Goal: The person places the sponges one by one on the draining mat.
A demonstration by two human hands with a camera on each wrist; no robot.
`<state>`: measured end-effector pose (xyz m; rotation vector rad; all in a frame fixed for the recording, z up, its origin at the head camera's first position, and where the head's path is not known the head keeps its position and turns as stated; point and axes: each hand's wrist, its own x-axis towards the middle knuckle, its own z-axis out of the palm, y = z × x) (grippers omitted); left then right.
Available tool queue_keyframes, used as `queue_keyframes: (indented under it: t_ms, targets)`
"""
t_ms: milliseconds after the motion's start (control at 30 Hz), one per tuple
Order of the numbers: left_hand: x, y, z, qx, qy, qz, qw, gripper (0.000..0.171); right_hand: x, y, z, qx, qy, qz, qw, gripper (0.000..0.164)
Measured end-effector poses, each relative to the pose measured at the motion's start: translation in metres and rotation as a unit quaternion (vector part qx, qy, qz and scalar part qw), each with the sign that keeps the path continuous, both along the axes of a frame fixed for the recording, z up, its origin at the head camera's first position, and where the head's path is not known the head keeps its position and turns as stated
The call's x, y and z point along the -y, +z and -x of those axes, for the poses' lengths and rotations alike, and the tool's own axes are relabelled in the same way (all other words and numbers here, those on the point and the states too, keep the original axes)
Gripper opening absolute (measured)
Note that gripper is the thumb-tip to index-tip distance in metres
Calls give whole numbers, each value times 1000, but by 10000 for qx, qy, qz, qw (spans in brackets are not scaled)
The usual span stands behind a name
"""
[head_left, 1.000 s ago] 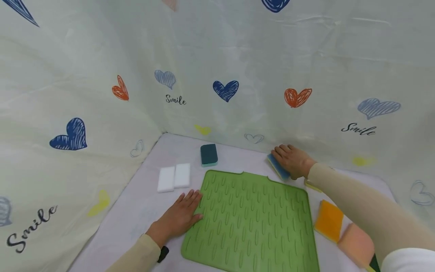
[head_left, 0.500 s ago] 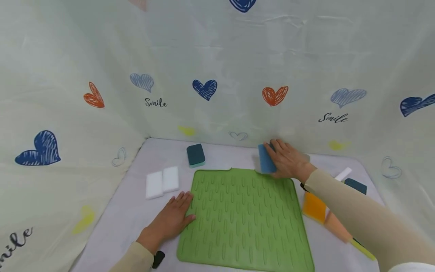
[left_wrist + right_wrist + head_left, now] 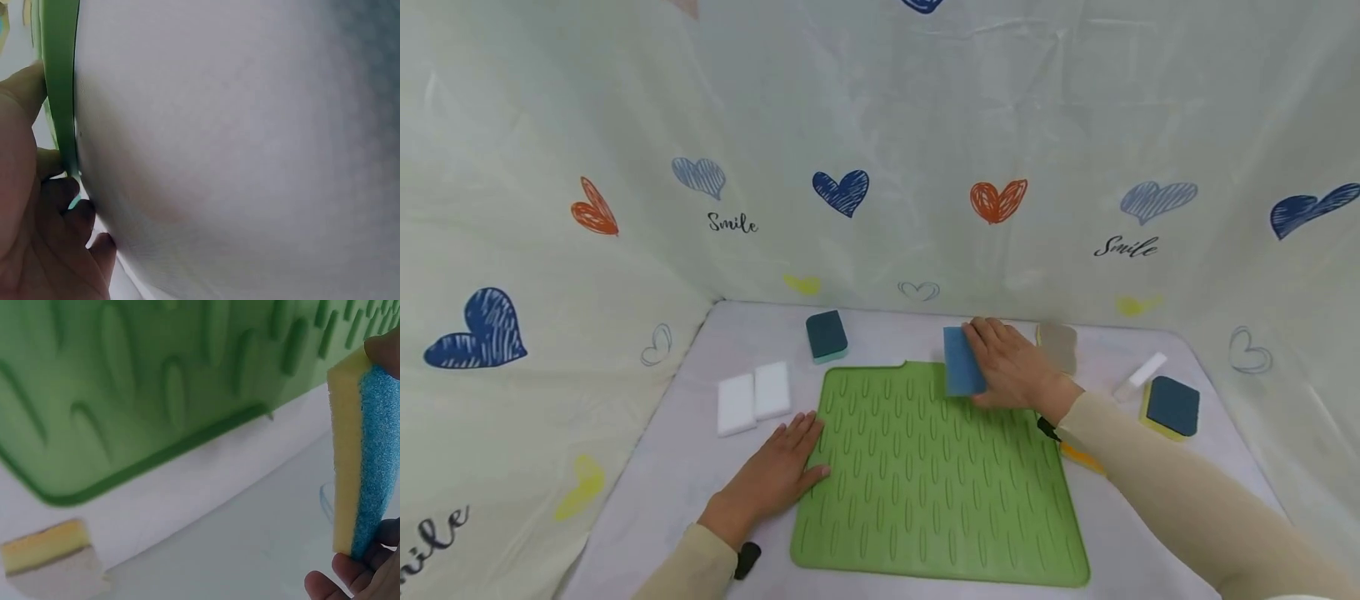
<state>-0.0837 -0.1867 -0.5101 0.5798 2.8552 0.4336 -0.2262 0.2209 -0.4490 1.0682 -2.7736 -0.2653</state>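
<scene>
My right hand (image 3: pixel 1015 371) grips a sponge (image 3: pixel 961 362) above the far edge of the green ribbed mat (image 3: pixel 925 492). The right wrist view shows the sponge's yellow foam side and its rough blue side (image 3: pixel 378 450), pinched at both ends between thumb and fingers and held off the table. My left hand (image 3: pixel 775 471) rests on the mat's left edge with fingers extended. In the left wrist view its fingertips touch that green edge (image 3: pixel 60 69). Two white sponges (image 3: pixel 754 398) lie just beyond the left hand.
A dark teal sponge (image 3: pixel 827 336) lies behind the mat. To the right are a grey-topped sponge (image 3: pixel 1057 346), a white block (image 3: pixel 1141 377) and a dark-topped yellow sponge (image 3: pixel 1173 407). An orange sponge (image 3: pixel 1082 459) is partly hidden by my right forearm. Printed curtains (image 3: pixel 925 108) border the table.
My right hand has lifted the blue sponge from the table behind the mat and brought it left, over the far edge. The left hand stays on the mat. The head view has shifted right.
</scene>
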Motion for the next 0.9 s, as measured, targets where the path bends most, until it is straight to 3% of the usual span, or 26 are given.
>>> queue_keyframes:
  t_ms: [400, 900]
  targets:
    - [-2, -2, 4, -189, -280, 338, 9989, 76, 47, -13, -14, 12, 368, 432, 9984, 117]
    - [-1, -11, -1, -260, -255, 258, 9990, 77, 149, -38, -26, 824, 414, 432, 9948, 113]
